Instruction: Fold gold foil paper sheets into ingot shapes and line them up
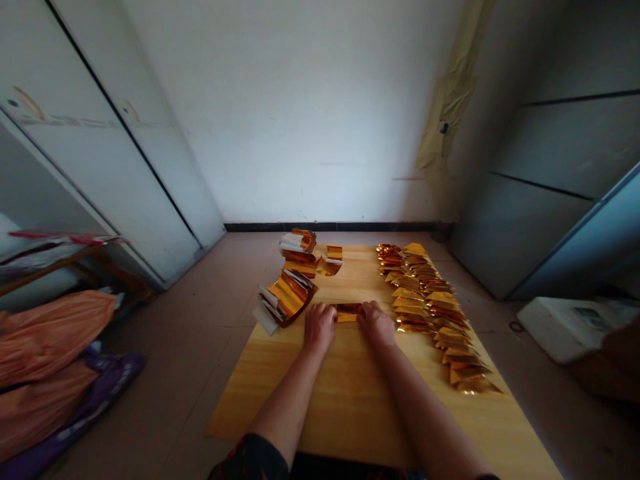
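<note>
Both hands rest on the near half of a pale wooden board [350, 393] lying on the floor. My left hand [320, 328] and my right hand [376, 323] hold the two ends of a folded gold foil strip [349, 313], and their fingers hide part of it. Left of my left hand lies a curved stack of gold and white paper sheets [287, 298]. A smaller stack [299, 250] stands beyond it. To the right of my right hand, many folded gold foil pieces [430, 310] overlap in a long row.
Tiled floor [190, 347] surrounds the board, with a white wall behind it. White cabinet doors [120, 147] stand at the left, above orange sacks [45, 340] and a purple bag [100, 387]. A white box [565, 327] sits on the floor at the right.
</note>
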`<state>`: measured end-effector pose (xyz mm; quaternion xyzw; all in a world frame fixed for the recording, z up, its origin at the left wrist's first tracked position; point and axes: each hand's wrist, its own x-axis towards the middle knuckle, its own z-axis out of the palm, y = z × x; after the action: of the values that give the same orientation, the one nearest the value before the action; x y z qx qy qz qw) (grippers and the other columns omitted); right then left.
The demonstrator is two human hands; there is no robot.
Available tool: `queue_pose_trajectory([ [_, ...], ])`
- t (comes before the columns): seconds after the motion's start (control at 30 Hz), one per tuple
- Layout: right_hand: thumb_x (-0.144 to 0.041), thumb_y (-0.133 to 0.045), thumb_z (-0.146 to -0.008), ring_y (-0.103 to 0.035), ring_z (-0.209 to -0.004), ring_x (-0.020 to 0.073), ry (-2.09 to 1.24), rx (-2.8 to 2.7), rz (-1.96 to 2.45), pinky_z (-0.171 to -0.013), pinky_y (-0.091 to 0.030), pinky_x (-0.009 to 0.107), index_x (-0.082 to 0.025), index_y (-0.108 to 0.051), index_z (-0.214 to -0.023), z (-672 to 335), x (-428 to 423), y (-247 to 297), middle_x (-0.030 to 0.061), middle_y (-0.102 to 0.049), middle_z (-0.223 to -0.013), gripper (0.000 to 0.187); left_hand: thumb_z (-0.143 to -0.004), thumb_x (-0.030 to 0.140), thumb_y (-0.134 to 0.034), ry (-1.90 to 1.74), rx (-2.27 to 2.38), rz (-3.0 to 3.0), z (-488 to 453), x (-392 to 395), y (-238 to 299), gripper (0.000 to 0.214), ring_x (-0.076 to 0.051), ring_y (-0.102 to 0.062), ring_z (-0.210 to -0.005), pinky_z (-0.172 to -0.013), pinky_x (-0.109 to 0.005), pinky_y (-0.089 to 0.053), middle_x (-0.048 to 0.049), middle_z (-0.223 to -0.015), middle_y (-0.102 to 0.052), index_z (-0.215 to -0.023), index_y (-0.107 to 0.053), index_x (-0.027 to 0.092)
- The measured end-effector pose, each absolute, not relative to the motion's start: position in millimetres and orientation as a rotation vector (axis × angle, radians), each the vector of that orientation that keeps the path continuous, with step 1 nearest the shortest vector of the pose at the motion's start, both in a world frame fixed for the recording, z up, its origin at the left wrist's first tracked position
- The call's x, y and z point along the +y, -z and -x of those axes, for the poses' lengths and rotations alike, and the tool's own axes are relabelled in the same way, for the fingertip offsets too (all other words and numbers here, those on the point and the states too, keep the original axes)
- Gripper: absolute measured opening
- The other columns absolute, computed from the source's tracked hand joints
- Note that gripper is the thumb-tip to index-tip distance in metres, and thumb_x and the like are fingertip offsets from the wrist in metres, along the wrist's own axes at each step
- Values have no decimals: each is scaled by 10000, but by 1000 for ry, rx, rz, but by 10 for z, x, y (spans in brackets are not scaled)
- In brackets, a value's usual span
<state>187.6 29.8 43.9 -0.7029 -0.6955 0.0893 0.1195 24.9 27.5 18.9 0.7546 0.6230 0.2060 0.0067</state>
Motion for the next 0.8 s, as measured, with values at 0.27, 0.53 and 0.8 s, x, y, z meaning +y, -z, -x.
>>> queue_pose_trajectory([
  [0.27,-275,-387,-924,-583,-796,119,-247,-2033,2079,-585,-335,208,-238,-624,-926,-1814,298,-402,32,-592,-980,240,-831,122,-484,-564,1902,-2476,-265,267,-195,195,-197,-505,-889,-748,-320,-341,-38,-843,-615,-801,-649,222],
  [0.53,-508,-557,-779,-571,-908,210,-195,-1970,2130,-684,-408,274,-199,-597,-952,-1658,295,-368,77,-574,-991,356,-857,185,-481,-523,1937,-2521,-244,153,-237,221,-210,-509,-885,-748,-355,-311,-49,-861,-634,-850,-691,254],
  [0.8,-454,-610,-736,-575,-923,209,-279,-1934,2152,-678,-404,273,-211,-575,-968,-1669,290,-427,70,-573,-1021,338,-898,225,-422,-514,1944,-2526,-242,42,-265,278,-217,-503,-904,-735,-363,-290,-64,-881,-635,-961,-688,275],
])
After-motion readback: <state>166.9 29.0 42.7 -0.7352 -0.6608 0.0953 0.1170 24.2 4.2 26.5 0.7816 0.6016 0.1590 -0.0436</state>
